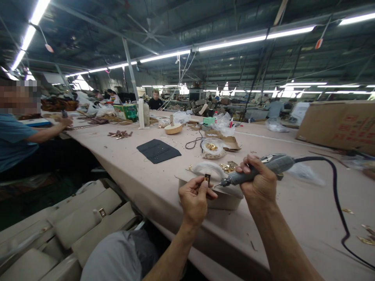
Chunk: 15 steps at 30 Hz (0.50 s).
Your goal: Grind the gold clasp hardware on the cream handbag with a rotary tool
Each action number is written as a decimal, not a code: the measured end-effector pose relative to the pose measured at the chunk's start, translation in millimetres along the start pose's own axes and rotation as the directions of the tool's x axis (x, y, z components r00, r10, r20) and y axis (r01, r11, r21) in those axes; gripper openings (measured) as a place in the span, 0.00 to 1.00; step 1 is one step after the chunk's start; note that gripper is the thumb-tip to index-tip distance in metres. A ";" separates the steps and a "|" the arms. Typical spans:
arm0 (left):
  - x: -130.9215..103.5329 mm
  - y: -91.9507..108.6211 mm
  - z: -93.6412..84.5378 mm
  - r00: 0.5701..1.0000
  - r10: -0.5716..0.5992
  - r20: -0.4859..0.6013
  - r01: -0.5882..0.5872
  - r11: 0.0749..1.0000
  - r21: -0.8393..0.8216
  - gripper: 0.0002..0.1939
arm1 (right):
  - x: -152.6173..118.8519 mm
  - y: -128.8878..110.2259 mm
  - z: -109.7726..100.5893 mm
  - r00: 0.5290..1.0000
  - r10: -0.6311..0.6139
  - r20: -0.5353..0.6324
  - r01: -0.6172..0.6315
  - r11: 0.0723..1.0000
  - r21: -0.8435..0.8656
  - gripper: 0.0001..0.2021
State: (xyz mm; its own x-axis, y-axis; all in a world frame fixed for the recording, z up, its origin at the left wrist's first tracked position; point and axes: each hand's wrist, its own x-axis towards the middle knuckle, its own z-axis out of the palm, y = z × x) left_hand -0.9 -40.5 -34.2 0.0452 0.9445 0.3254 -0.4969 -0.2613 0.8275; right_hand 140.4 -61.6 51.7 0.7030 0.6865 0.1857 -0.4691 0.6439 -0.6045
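Gold metal shows in the small clasp [207, 178] we pinch between the fingers of our left hand [195, 199] above the table [164, 183] edge. Our right hand [258, 183] wraps the corded tool [258, 171]; we should brace both wrists and touch its tip lightly.

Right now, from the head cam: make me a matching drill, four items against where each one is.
Items:
1. grey rotary tool
2. small gold-and-black fitting
3. dark fabric piece
4. cardboard box

Places:
A. flat on the table, mid-left
B. far right of the table
C. in the right hand
D. pinched in the left hand

Pairs: 1-C, 2-D, 3-A, 4-B
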 end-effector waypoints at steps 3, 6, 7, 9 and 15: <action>-0.5 0.4 1.2 1.000 -0.019 0.000 0.019 1.000 -0.008 0.18 | 1.1 -2.9 -0.6 1.000 -0.014 0.007 0.014 1.000 0.012 0.21; -0.2 1.8 2.2 0.998 -0.057 -0.011 0.056 0.998 -0.009 0.20 | 2.8 -6.7 -0.5 0.999 -0.036 0.023 0.035 0.999 0.032 0.18; 0.2 2.7 2.5 0.997 -0.072 -0.013 0.072 0.997 -0.004 0.20 | 3.4 -7.8 -0.3 0.999 -0.041 0.034 0.040 0.998 0.044 0.17; 1.3 5.4 3.3 0.995 -0.103 -0.014 0.103 0.995 0.017 0.21 | 5.0 -9.7 0.0 0.997 -0.048 0.062 0.044 0.996 0.077 0.16; 4.1 17.1 7.2 0.978 -0.209 -0.014 0.209 0.975 0.073 0.22 | 9.7 -11.5 4.1 0.993 -0.044 0.110 0.025 0.985 0.170 0.15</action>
State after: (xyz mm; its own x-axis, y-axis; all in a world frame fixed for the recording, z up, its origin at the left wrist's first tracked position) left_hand -3.0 -42.5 -15.4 0.1359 0.9809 0.1389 -0.4118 -0.0715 0.9084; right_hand 150.4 -61.0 63.7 0.6602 0.6904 0.2959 -0.5356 0.7089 -0.4590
